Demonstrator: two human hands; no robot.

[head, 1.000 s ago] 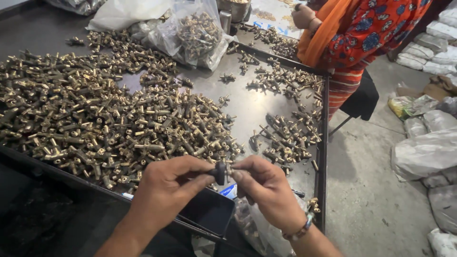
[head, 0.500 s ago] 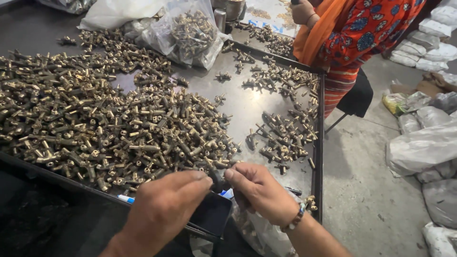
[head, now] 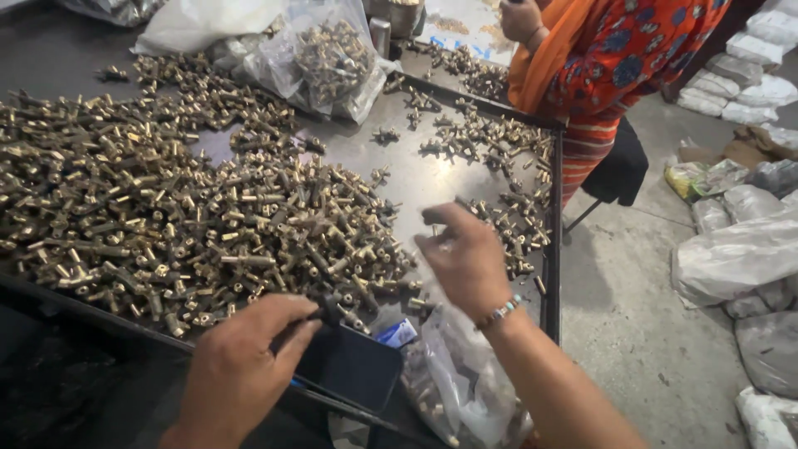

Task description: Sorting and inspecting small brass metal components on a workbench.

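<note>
Desk: a dark metal desk point(head: 432, 179) with a raised rim, spreading across most of the view.
Heap: a broad pile of small brass fittings point(head: 166, 216) covers the desk's left and middle; looser brass pieces point(head: 499, 141) lie toward the far right corner.
Co-worker: a person in orange and red patterned cloth point(head: 615, 66) stands at the far right edge of the desk.
Bags: a clear plastic bag of brass parts point(head: 328, 58) lies at the far side; another clear plastic bag point(head: 465, 387) hangs at the near edge, just under the right forearm.
Left hand point(head: 241, 366): fingers pinched on a small dark fitting point(head: 331, 312) at the near rim, just beside the heap.
Right hand point(head: 461, 258): raised above the desk, blurred, fingers loosely curled; whether it holds anything, I cannot tell.
Phone: a flat black device point(head: 353, 366) lies at the near edge, touching the left hand.
</note>
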